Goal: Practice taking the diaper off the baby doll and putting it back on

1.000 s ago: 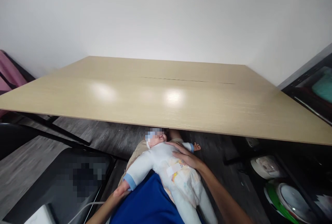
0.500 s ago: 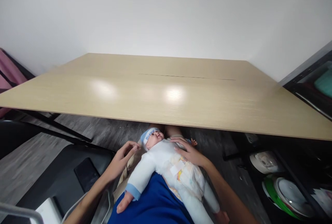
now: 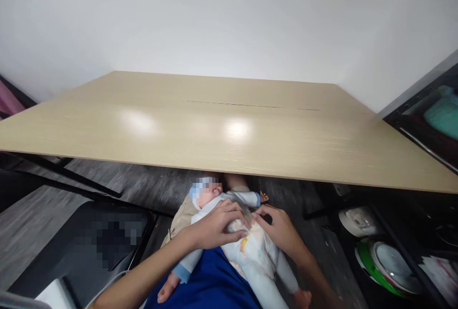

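Below the near edge of the tabletop, the baby doll lies slantwise, head nearest that edge, its diaper between the left hand and right hand, fingers curled at it, whether gripping I cannot tell.

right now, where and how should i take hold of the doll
Probably with both hands: left hand under the head from the left, right hand under the diaper from the right. The doll lies on its back across the lap, head towards the table, legs trailing back, so both ends likely need support.
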`<state>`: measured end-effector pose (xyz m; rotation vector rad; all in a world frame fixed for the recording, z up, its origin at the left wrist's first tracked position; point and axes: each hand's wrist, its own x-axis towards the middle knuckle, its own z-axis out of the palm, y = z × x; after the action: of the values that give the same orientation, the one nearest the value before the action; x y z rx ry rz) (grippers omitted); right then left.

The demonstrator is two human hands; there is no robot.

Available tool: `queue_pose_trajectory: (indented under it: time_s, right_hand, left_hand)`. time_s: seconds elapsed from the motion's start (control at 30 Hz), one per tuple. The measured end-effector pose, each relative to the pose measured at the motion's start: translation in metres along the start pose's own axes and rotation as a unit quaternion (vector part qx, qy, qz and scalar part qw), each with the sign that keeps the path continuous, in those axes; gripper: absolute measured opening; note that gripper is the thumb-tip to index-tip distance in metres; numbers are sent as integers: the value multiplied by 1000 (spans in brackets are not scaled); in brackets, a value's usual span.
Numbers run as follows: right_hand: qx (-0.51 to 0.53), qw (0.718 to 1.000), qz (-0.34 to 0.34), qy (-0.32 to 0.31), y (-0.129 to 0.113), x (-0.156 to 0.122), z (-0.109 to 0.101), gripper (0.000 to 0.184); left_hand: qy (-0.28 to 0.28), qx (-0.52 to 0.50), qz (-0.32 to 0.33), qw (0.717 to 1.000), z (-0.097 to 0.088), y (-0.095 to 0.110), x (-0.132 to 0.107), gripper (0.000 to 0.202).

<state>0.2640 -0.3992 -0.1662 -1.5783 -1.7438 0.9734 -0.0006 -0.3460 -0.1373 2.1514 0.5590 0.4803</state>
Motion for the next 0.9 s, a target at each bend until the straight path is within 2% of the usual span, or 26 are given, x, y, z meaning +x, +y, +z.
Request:
queue_pose_trajectory:
  time_s: [0.1,0.23,0.33,0.43,0.57,0.7,0.8,0.9]
  right_hand:
    - [3,1000,5,6,9,7,2,33]
    - [28,999,3,-20,15,14,-3,33]
    - [48,997,2,-54,14,15,-9,28]
    - [29,997,3,-66,13,14,-11,28]
    - [-17,999,-18,-48,19,14,-5,36]
    - [-7,1000,-16,-3,44,22,-1,38]
    - [-8,998,4,57,66,29,-3,47]
    - [-11,996,12,83,66,29,-7,48]
  left_hand:
    - [25,-23,-23,999,7,-3,-4,24]
    - [43,-27,-49,998,14,-5,-6,27]
    - [41,-11,-43,998,17,-8,-6,32]
    - [42,-3,-31,999,20,-10,-4,28]
    - [74,-29,-42,996,23,-9,-1,26]
    - [88,-48,-41,994,19,-2,-5,27]
    - [90,-84,-38,992,13,4,-24,25]
    - [84,-126,-53,987,9,9,-56,26]
